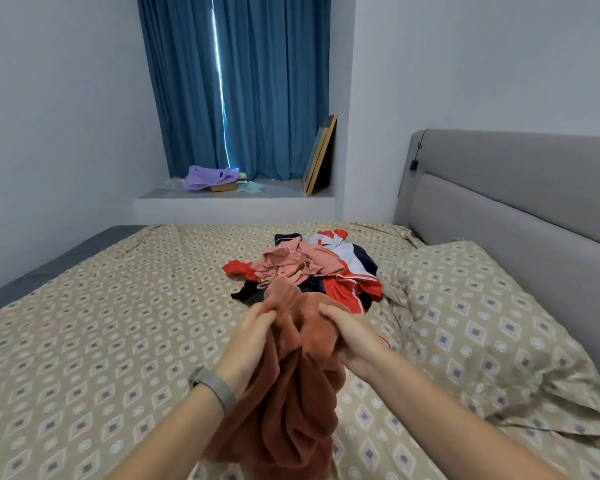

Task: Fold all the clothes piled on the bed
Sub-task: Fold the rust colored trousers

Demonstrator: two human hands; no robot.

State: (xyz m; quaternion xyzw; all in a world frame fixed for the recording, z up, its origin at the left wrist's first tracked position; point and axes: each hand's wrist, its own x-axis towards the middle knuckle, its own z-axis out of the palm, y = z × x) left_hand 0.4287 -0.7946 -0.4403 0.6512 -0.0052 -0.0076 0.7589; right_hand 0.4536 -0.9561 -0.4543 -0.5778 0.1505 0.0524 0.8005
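A rust-brown fleecy garment (291, 403) hangs bunched in front of me, lifted off the patterned bed (101, 341). My left hand (253, 337) grips its upper edge on the left. My right hand (347, 337) grips the same edge on the right, fingers curled into the cloth. Just beyond the hands lies the pile of clothes (312, 268): a pink top, a red, white and navy garment, and a black piece at its near left.
A pillow (471, 323) in the same patterned cover lies at the right, against the grey padded headboard (520, 195). Behind the bed is a window ledge (236, 199) with a purple bag, blue curtains and leaning frames.
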